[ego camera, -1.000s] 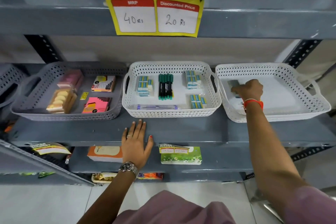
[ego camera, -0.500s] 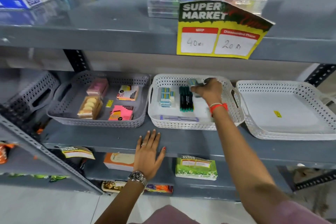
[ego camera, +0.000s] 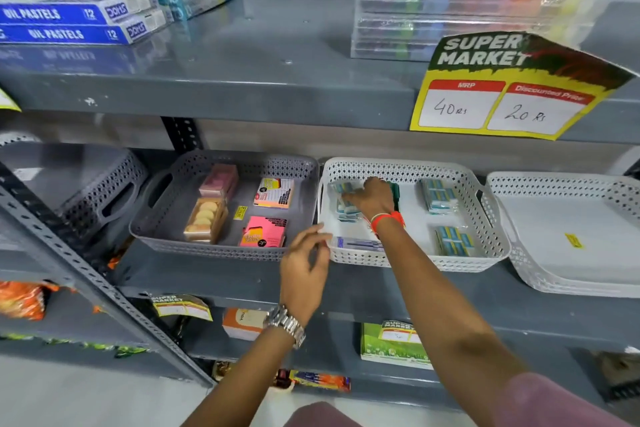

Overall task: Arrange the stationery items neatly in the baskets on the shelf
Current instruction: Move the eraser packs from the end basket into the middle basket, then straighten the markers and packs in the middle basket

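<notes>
My right hand [ego camera: 370,198] reaches into the middle white basket [ego camera: 415,263], its fingers closed on a blue stationery pack [ego camera: 343,202] over the stack at the basket's back left. It partly hides the green markers [ego camera: 395,190]. Two more blue packs [ego camera: 438,196] [ego camera: 454,241] lie on the right side, and a flat pen pack [ego camera: 356,243] lies along the front wall. My left hand [ego camera: 304,262] hovers, fingers apart, by the basket's front left corner, holding nothing. The grey basket [ego camera: 221,250] to the left holds pink sticky notes [ego camera: 263,236] and other small boxes.
A white basket [ego camera: 540,279] on the right holds only a yellow sticker [ego camera: 573,241]. Another grey basket [ego camera: 104,191] stands at the far left. On the shelf above lie oil pastel boxes [ego camera: 65,22] and clear marker cases [ego camera: 450,17]. A price sign [ego camera: 502,90] hangs from that shelf's edge.
My right hand carried a pack from the right basket into the middle one, to its back left corner. My left hand lifted off the shelf edge toward the basket's corner. The view shifted left.
</notes>
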